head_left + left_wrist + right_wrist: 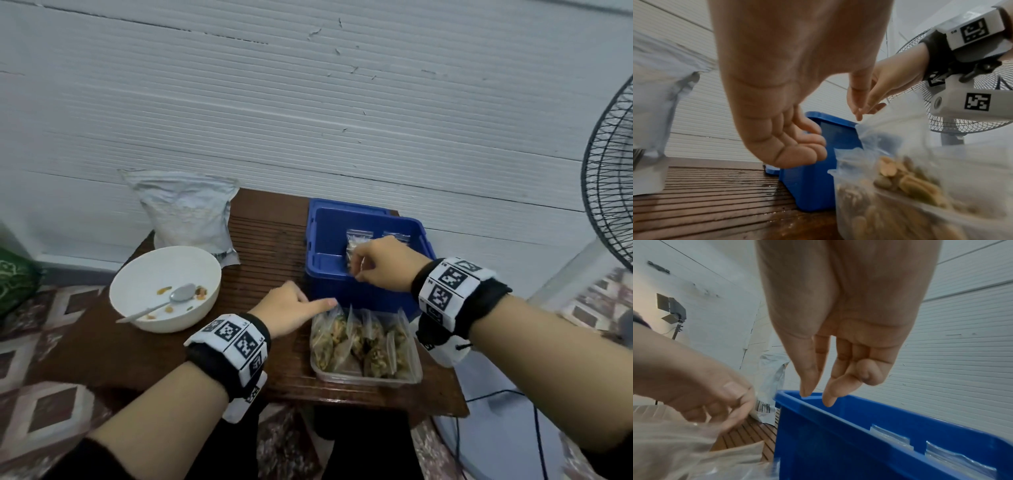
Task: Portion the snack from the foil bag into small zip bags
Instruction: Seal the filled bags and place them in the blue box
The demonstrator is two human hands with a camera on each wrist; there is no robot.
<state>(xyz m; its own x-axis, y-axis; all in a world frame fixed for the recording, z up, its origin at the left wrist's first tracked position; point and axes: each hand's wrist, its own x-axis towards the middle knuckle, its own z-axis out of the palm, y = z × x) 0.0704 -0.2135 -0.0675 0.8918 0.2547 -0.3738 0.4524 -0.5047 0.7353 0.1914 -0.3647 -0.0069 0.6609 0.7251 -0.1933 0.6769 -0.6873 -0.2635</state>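
Note:
The crumpled foil bag [185, 212] stands at the table's back left. A clear tray [370, 380] at the front right holds several filled zip bags [363, 339]. My left hand [322, 303] stretches its index finger onto the top edge of the leftmost bag, and its other fingers [803, 146] curl loosely around nothing. My right hand [358, 270] hovers over the near edge of the blue bin [329, 267]. Its thumb and index finger [828, 400] point down, apart, with nothing between them. A zip bag with snack [354, 245] and clear zip bags [890, 436] stand inside the bin.
A white bowl [164, 270] with a spoon [178, 294] and a few snack crumbs sits front left on the brown slatted table [267, 240]. A standing fan [609, 192] is close on the right, with a cable on the floor below it. A white panelled wall backs the table.

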